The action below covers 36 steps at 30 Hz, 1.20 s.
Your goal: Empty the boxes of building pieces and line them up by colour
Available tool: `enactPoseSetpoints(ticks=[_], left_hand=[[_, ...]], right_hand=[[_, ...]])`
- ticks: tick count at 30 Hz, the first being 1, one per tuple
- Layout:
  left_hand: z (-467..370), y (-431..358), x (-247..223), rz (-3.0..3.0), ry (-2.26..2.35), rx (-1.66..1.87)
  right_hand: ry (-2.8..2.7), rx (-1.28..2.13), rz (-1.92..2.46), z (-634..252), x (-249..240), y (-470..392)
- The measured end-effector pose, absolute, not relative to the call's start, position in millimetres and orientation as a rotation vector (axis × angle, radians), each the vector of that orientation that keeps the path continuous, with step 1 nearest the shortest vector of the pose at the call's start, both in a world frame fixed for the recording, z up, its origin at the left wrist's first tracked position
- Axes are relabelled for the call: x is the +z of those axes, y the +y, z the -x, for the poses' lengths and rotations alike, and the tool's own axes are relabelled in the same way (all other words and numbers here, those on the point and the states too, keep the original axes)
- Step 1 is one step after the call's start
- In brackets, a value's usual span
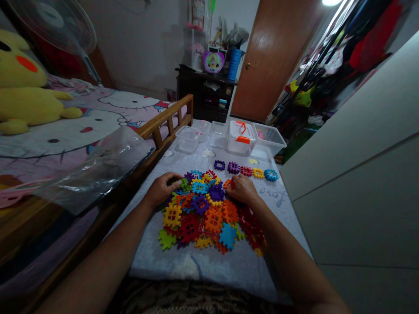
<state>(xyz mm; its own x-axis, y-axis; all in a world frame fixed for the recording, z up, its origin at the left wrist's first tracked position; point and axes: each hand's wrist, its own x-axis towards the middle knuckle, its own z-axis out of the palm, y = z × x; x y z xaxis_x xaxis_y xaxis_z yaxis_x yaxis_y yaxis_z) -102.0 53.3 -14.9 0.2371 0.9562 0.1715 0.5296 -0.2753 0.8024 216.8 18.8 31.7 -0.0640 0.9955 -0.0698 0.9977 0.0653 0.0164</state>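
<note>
A heap of colourful plastic interlocking blocks (199, 205), square with notched edges, lies in the middle of the cloth-covered table. My left hand (163, 188) is at the heap's left side, its thumb and curled fingers closed at the edge of a green block (185, 185). On the far right of the heap, my right hand (244, 189) has its fingers bent down over an orange block (228, 184); its fingertips are partly hidden. Beyond that hand, a row of blocks runs from a purple block (219, 165) to a blue block (271, 175).
Clear plastic containers (188, 139) and a lidded box with orange latches (240, 137) stand along the table's far end. A wooden bed rail (163, 122) borders the left, with a plastic bag (98, 174) beside it. A white cabinet (356, 174) borders the right.
</note>
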Motion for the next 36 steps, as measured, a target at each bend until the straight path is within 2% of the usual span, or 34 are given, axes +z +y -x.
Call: enactPoseSetpoints(ticks=[17,23,30,36], left_hand=[[101.4,52.9,-12.7,-1.919,1.35,0.882],[102.2,53.0,-14.3,-1.916,1.353,0.887],[101.4,53.0,-12.8,-1.908,1.343,0.915],[100.8,52.2,-12.6,-1.902,1.339,0.922]], right_hand=[[2.207,-0.022,-2.164,-212.1,27.2,18.9],[2.271,0.033,-2.222,-215.1,39.9,21.4],[2.482,0.061,-2.176,-202.2,61.3,75.0],[2.475,-0.069,-2.017,-170.1,45.9,131.4]])
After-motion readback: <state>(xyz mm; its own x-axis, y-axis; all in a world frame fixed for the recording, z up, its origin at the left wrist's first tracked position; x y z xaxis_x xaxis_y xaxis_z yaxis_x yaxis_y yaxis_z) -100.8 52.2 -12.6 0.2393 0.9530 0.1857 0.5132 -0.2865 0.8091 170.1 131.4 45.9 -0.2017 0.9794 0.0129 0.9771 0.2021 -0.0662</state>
